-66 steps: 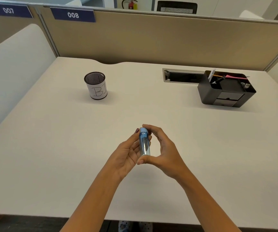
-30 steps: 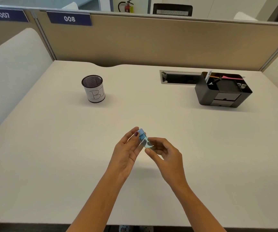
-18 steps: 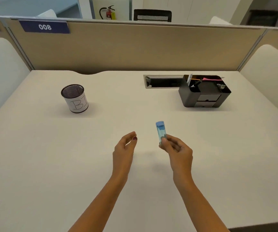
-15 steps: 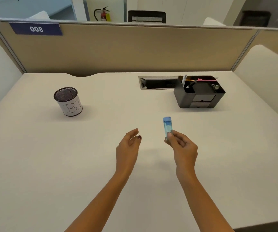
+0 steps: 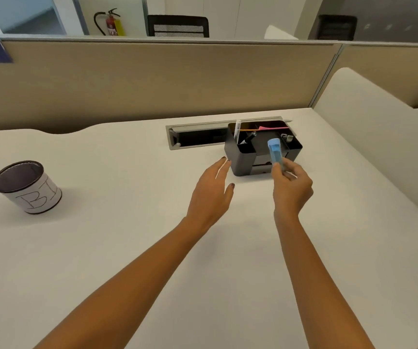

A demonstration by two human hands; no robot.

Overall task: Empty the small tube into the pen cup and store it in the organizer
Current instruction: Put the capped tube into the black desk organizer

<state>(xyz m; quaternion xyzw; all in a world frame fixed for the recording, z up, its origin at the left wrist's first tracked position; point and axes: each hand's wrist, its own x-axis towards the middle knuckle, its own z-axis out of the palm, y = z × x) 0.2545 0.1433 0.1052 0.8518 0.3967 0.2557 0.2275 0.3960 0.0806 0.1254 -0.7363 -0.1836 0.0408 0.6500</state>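
My right hand (image 5: 291,187) pinches the lower end of a small clear tube with a blue cap (image 5: 275,152), held upright just in front of the black desk organizer (image 5: 243,158). The organizer holds a few pens and a pink slip in its compartments. My left hand (image 5: 211,192) hovers open over the desk, fingertips close to the organizer's left front corner, holding nothing. The mesh pen cup (image 5: 26,186), wrapped in a white label with handwritten letters, stands far to the left.
A recessed cable slot (image 5: 195,134) runs in the white desk behind the organizer. Beige partition panels (image 5: 152,79) close off the back, and a white divider (image 5: 369,147) rises on the right.
My left hand let go of the tube. My right hand carried it forward and right to the organizer. My left hand also reached forward, and my view swung to the right.
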